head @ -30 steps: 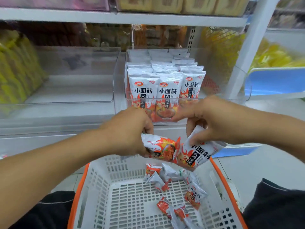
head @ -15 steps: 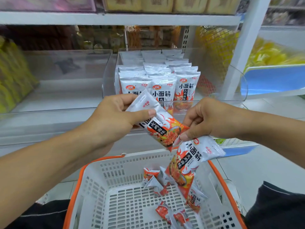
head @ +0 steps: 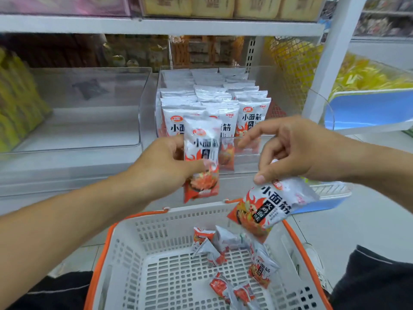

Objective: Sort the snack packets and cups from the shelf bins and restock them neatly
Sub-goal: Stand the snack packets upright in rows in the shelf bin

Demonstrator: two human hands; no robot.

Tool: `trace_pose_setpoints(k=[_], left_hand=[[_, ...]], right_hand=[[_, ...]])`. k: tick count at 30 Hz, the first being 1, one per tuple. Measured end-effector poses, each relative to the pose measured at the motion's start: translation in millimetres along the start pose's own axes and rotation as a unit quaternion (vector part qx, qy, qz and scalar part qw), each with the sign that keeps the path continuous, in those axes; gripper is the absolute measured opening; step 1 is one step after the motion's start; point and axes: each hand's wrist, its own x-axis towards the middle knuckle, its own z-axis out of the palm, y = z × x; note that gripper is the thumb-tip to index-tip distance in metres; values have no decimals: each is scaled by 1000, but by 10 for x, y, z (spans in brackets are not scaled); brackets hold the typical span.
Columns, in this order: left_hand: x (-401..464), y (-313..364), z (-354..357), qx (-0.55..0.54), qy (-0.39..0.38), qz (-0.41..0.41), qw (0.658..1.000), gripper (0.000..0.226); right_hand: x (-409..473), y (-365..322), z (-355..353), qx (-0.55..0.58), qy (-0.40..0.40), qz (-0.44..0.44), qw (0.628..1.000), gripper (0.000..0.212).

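Observation:
My left hand (head: pixel 165 166) grips a white-and-orange snack packet (head: pixel 202 157), held upright just in front of the clear shelf bin (head: pixel 263 162). That bin holds rows of the same packets (head: pixel 214 101) standing upright. My right hand (head: pixel 290 148) pinches the top corner of a second packet (head: pixel 266 206), which hangs tilted over the basket, its index finger stretched toward the bin. The white basket with an orange rim (head: pixel 138 242) sits low in front of me, with several loose small packets (head: pixel 225 245) on its floor.
A clear bin (head: pixel 89 128) to the left holds one dark item. Yellow packets (head: pixel 15 104) fill the far-left bin. A white shelf post (head: pixel 328 63) and a blue-fronted bin (head: pixel 371 108) stand to the right. A shelf board (head: pixel 156 25) runs above.
My left hand has lifted its packet from basket level to upright before the bin. My right hand has drawn apart to the right, its packet now hanging lower.

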Motion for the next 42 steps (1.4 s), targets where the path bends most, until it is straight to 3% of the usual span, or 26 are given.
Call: trace_pose_setpoints(k=[4, 6, 8, 10, 11, 13, 16, 19, 22, 24, 27, 29, 32, 36, 38, 40, 42], left_hand=[[-89, -111, 57, -7, -226, -101, 969, 19], [-114, -130, 132, -53, -252, -140, 956, 26], [-117, -120, 190, -117, -288, -171, 935, 47], [-159, -98, 224, -132, -322, -155, 925, 74], [-191, -89, 238, -123, -327, -124, 929, 71], [-252, -66, 250, -68, -307, -62, 947, 50], [-271, -51, 257, -16, -250, -33, 968, 39], [-214, -63, 238, 41, -167, 2, 985, 38], [-188, -59, 219, 104, -138, 29, 985, 46], [-197, -28, 222, 146, -161, 35, 976, 53], [-173, -30, 205, 139, -212, 15, 967, 59], [-145, -42, 198, 137, -209, 26, 968, 57], [-147, -30, 254, 148, -143, 78, 976, 48], [-163, 36, 377, 95, -87, 129, 983, 56], [-128, 82, 390, 128, -41, 190, 973, 69], [-56, 150, 281, 212, 33, 265, 940, 75], [65, 217, 72, 359, 108, 357, 856, 73]], right_hand=[[-88, -197, 18, -7, 33, -120, 992, 50], [-58, -204, 57, -26, 51, -143, 988, 46], [-13, -175, 97, -86, 70, -165, 980, 42], [37, -138, 142, -126, 92, -186, 970, 38], [62, -126, 176, -129, 101, -193, 967, 37], [113, -115, 247, -122, 118, -196, 966, 38], [147, -138, 264, -160, 138, -174, 962, 50], [99, -182, 186, -224, 56, -48, 972, 72], [58, -97, 126, -100, -21, -14, 995, 46], [52, -41, 75, -14, -25, 11, 1000, 32], [71, 35, 37, 18, -30, 34, 999, 28], [60, 52, 29, 29, -38, 31, 998, 26], [0, 24, 51, 18, -48, 0, 999, 34], [-37, -136, -1, -84, 32, -76, 993, 45], [-83, -239, -209, -159, 80, -111, 978, 49], [-174, -342, -499, -251, 144, -138, 947, 52], [-251, -406, -757, -305, 211, -139, 918, 54]])
